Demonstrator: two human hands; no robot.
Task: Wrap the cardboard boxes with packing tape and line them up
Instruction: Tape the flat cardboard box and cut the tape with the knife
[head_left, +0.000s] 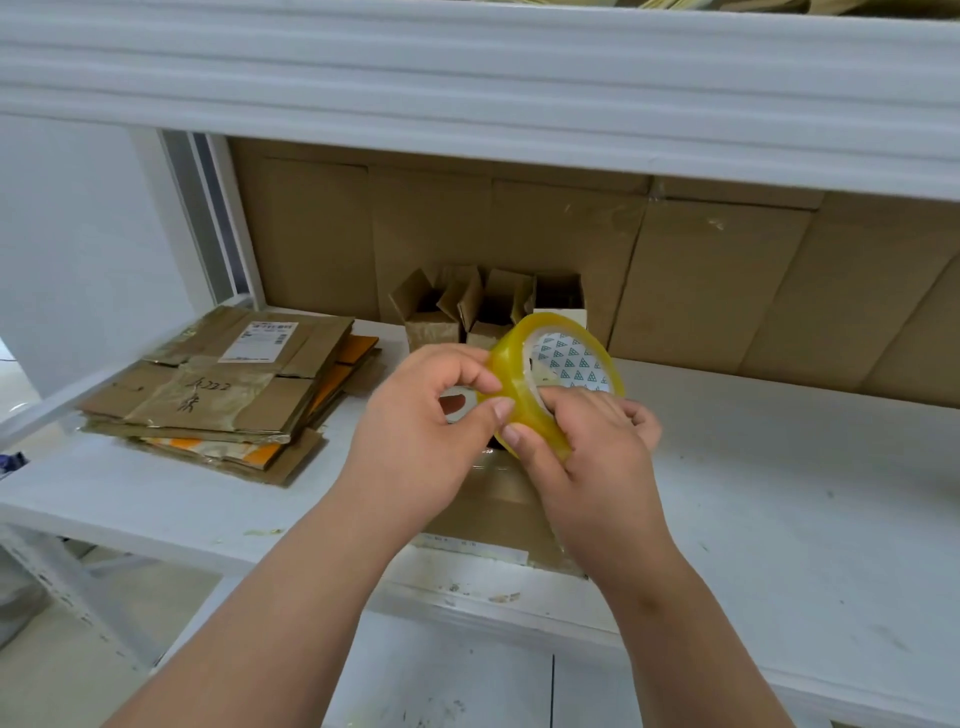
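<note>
A yellowish roll of clear packing tape (524, 364) with a white, green-patterned core is held above the shelf between both hands. My right hand (582, 441) grips the roll, fingers through its core and thumb on the outer face. My left hand (431, 415) pinches the roll's outer edge with thumb and forefinger. Under my hands lies a brown cardboard box (498, 514) near the shelf's front edge, mostly hidden. Several small open boxes (441, 312) stand in a row at the back.
A stack of flattened cardboard (223, 389) lies at the left of the white shelf (779, 493). Large cardboard sheets (701, 270) line the back. An upper shelf (467, 78) hangs overhead. A white upright post (223, 218) stands at the left.
</note>
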